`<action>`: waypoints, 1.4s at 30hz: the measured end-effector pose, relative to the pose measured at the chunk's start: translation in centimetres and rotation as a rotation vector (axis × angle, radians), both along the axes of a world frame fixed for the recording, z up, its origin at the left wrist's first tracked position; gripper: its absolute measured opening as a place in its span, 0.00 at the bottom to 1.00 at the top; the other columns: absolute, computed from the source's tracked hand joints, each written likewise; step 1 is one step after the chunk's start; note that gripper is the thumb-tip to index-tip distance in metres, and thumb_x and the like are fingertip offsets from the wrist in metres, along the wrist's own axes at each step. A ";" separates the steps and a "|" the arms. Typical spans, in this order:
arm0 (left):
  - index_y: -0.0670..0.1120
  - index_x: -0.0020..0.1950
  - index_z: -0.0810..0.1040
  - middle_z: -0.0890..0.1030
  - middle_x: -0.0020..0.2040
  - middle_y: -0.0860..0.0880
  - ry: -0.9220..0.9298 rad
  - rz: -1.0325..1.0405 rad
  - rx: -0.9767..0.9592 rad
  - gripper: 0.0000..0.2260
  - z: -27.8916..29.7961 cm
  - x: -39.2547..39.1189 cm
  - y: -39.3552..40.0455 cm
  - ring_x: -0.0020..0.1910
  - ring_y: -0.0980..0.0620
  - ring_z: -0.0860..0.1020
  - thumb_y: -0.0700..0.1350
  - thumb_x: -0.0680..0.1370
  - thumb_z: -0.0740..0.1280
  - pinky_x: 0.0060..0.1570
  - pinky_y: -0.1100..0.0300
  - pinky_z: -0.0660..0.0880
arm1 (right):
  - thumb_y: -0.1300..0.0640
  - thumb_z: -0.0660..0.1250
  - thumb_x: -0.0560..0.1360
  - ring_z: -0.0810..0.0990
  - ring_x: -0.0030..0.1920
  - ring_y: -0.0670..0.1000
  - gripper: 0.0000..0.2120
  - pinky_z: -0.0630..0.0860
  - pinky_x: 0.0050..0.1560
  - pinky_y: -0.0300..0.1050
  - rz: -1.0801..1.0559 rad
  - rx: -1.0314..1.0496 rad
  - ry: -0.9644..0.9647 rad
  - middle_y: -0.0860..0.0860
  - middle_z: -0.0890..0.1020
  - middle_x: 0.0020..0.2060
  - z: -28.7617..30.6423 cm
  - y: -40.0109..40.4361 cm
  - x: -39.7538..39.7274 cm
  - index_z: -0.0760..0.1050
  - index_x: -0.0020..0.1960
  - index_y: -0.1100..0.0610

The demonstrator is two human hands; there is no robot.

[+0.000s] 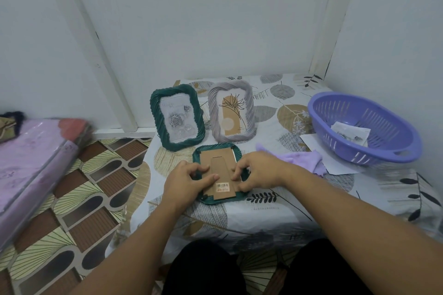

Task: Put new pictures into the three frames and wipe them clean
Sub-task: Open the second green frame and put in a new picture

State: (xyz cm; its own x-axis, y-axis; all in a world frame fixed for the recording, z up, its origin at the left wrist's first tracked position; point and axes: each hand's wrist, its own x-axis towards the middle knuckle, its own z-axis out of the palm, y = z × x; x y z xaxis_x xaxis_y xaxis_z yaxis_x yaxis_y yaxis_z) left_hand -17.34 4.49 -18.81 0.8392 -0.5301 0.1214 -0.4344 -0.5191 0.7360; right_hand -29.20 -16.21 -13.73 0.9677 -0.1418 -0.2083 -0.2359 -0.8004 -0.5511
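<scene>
Three picture frames are on the leaf-patterned tablecloth (275, 208). One, a green frame (219, 172), lies face down near the table's front edge, its brown cardboard back (221, 170) with a fold-out stand and a barcode sticker turned up. The other two stand upright just behind it: a second green frame (177, 117) on the left holding a grey rose picture, and a grey frame (231, 111) beside it holding a plant drawing. Both hands work on the face-down frame. The left hand (189, 181) rests on its left edge, fingers curled and the thumb pressed flat on the cardboard. The right hand (257, 172) has its fingers bent down onto the right edge, fingertips pinching at the backing. Both forearms reach in from below. One lilac cloth (304, 158) lies just right of the frame, touching a white sheet (335, 163), and one purple basket (364, 127) holding a paper (350, 131) sits on that sheet.
</scene>
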 end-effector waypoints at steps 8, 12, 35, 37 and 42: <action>0.56 0.57 0.85 0.77 0.47 0.54 0.004 -0.002 0.006 0.22 0.2 -0.2 0.0 0.46 0.58 0.76 0.65 0.68 0.77 0.46 0.57 0.75 | 0.57 0.80 0.70 0.80 0.58 0.33 0.07 0.73 0.66 0.37 -0.078 0.304 0.020 0.45 0.85 0.56 0.3 -0.7 -0.8 0.87 0.47 0.55; 0.55 0.57 0.86 0.77 0.47 0.54 0.009 0.002 0.008 0.22 0.3 -0.2 0.1 0.46 0.57 0.77 0.65 0.68 0.77 0.48 0.55 0.76 | 0.56 0.82 0.68 0.81 0.59 0.36 0.09 0.74 0.66 0.40 -0.077 0.273 0.032 0.42 0.85 0.54 -0.1 -0.6 -0.5 0.86 0.46 0.53; 0.50 0.47 0.84 0.85 0.44 0.52 0.302 0.202 0.010 0.08 2.5 -1.6 0.9 0.44 0.52 0.81 0.44 0.82 0.66 0.49 0.53 0.79 | 0.40 0.67 0.79 0.72 0.31 0.44 0.22 0.62 0.30 0.36 -0.275 0.073 -0.079 0.49 0.79 0.32 -0.1 1.2 0.2 0.83 0.44 0.59; 0.49 0.51 0.83 0.85 0.46 0.48 0.413 0.204 -0.091 0.06 2.9 -2.0 1.0 0.42 0.51 0.81 0.42 0.82 0.66 0.46 0.51 0.79 | 0.40 0.66 0.80 0.72 0.30 0.45 0.24 0.64 0.32 0.37 -0.291 0.129 -0.083 0.48 0.77 0.31 0.2 1.2 0.2 0.82 0.45 0.61; 0.46 0.57 0.81 0.86 0.46 0.44 0.551 0.166 -0.342 0.06 4.7 -3.3 1.0 0.34 0.56 0.84 0.40 0.81 0.69 0.32 0.62 0.77 | 0.37 0.61 0.81 0.85 0.51 0.56 0.23 0.78 0.57 0.53 -0.333 0.280 -0.147 0.52 0.87 0.46 1.1 1.7 0.2 0.82 0.48 0.55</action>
